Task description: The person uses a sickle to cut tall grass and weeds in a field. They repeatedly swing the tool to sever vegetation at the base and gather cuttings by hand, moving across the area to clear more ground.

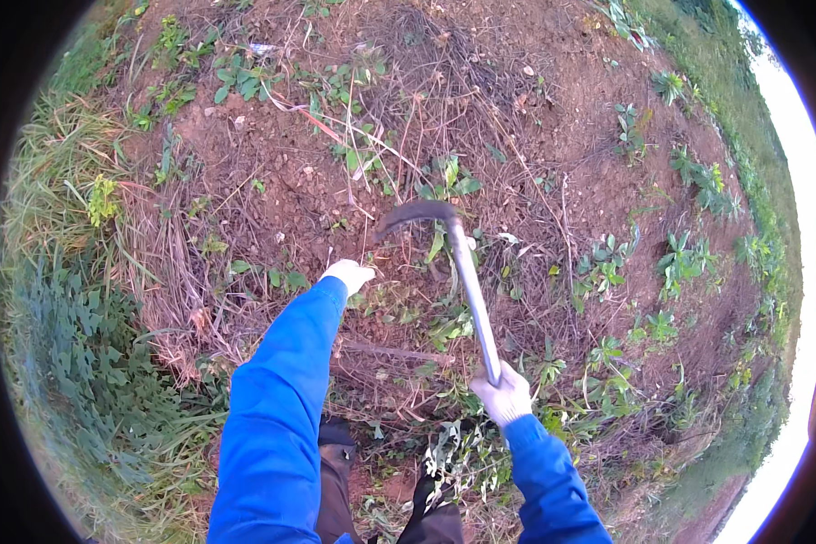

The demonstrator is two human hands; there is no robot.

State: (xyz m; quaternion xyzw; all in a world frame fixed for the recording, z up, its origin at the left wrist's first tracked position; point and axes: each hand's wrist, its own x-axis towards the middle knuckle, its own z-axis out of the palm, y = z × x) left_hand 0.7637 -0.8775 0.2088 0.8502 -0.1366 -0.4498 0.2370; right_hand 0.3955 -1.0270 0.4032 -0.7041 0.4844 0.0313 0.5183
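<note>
My right hand [503,393], in a pale glove, grips the lower end of the long handle of a sickle [472,285]. Its dark curved blade points left, above low weeds and dry stalks. My left hand [351,275], also in a pale glove, reaches out to the left of the blade, close to thin upright stems. Its fingers look bent together, but whether they hold a stem is too small to tell. Both arms wear blue sleeves. Reddish soil [292,183] with scattered leafy weeds lies beneath both hands.
Dry cut stalks [449,75] lie heaped ahead. Long grass [61,170] and dense broad-leaved plants [88,381] border the left side. Leafy plants [683,262] dot the soil at right. Below, my legs and dark shoes stand beside a leafy branch [459,459].
</note>
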